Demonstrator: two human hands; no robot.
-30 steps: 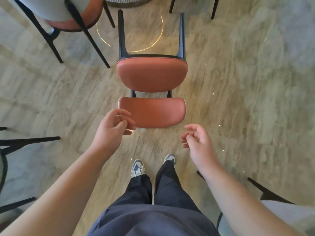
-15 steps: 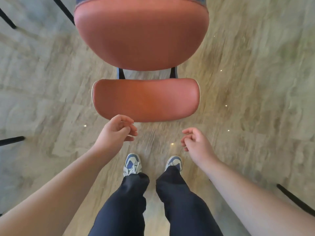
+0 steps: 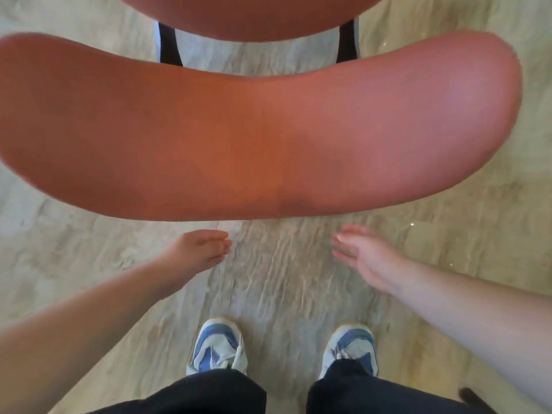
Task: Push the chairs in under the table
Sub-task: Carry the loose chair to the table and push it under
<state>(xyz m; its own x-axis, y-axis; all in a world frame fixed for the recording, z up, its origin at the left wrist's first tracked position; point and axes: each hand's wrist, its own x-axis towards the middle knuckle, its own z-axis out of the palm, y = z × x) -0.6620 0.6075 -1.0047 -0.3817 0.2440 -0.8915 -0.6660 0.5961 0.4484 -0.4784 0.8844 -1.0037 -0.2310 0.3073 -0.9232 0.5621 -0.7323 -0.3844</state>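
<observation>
A chair with terracotta-red padding fills the upper half of the head view. Its curved backrest (image 3: 260, 127) is very close to the camera, and the seat (image 3: 248, 13) shows at the top edge, joined by two black uprights (image 3: 168, 43). My left hand (image 3: 197, 249) hovers just below the backrest's lower edge, fingers extended and empty. My right hand (image 3: 363, 253) is level with it to the right, fingers spread, holding nothing. Neither hand touches the chair. No table is in view.
Pale marbled floor (image 3: 283, 279) lies all around. My two blue-and-white sneakers (image 3: 218, 348) and dark trousers (image 3: 209, 392) are at the bottom. A small dark object (image 3: 467, 394) pokes in at the bottom right.
The chair has grown much larger in the frame as the camera closed in and dipped toward it. Both hands have uncurled from loosely bent fingers to extended ones.
</observation>
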